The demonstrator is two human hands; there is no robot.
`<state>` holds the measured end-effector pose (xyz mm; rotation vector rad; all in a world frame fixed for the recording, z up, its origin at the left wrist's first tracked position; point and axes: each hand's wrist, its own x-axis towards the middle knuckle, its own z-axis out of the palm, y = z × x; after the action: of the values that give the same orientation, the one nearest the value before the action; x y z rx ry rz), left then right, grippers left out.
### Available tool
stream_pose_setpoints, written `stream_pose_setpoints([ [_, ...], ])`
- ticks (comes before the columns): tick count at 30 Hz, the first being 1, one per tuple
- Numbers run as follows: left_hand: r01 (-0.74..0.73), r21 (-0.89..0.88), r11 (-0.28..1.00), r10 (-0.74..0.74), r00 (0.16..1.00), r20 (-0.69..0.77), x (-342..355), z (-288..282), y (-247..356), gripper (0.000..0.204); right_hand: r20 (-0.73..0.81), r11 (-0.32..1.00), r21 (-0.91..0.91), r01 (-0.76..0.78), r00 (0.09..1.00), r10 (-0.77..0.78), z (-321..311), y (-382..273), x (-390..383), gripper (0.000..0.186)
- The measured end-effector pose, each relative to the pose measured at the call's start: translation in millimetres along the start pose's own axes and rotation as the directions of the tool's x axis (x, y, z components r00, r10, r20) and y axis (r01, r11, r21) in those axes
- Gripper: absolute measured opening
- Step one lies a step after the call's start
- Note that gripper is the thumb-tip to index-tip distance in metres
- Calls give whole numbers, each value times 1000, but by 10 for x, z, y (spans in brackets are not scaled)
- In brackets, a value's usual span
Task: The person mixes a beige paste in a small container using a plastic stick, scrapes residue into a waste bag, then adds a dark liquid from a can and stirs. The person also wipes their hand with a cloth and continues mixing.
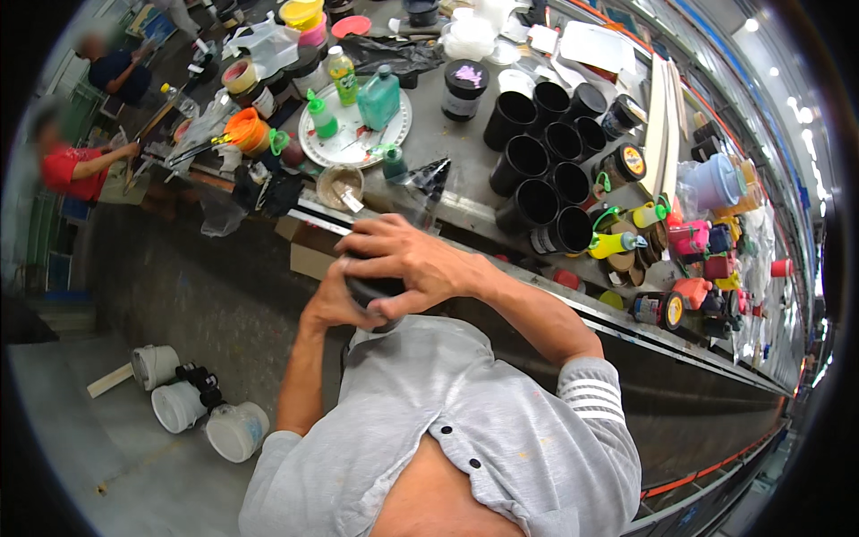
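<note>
The small black jar (374, 291) sits upright between both hands at chest height. The right hand (407, 259) caps its top, fingers clenched around it; the left hand (333, 300) grips it from below.

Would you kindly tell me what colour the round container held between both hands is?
Black: the round container, gripped by the right hand and left hand, shows best in the head view.

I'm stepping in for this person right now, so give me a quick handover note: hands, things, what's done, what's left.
Right hand: fingers wrapped over the top of a small black container, held close to the chest.
Left hand: supports the same container from beneath and behind.
Open black jars stand grouped on the workbench, beyond them colourful squeeze bottles; a white plate holds green bottles.
Done: container picked up.
Left: whether its lid is on or off is hidden; check first.
</note>
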<state>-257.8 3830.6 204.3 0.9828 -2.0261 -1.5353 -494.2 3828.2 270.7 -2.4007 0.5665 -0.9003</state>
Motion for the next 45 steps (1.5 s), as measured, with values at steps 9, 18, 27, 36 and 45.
stream_pose_setpoints([
  [9, 57, -298, 953, -25, 994, 110, 50, 16, 29, 109, -156, 822, 563, -87, 966, 208, -123, 73, -65, 50],
  [18, -68, -254, 965, 74, 997, 13, 301, 143, 122, 112, -403, 548, 835, 42, 725, 559, 152, 369, -586, 59],
  [27, -173, -139, 975, 148, 973, -177, 255, 185, -33, 110, -63, 167, 721, 672, -176, 982, 1040, 1235, -1713, 43],
  [36, -393, -4, 919, 377, 883, -278, 324, 124, -56, 115, -375, 280, 909, -309, -314, 872, 1581, 825, -2002, 32],
  [45, -268, -111, 957, 231, 935, -268, 152, 304, -343, 121, -252, 622, 571, -537, 606, 755, 1352, 243, -883, 108],
])
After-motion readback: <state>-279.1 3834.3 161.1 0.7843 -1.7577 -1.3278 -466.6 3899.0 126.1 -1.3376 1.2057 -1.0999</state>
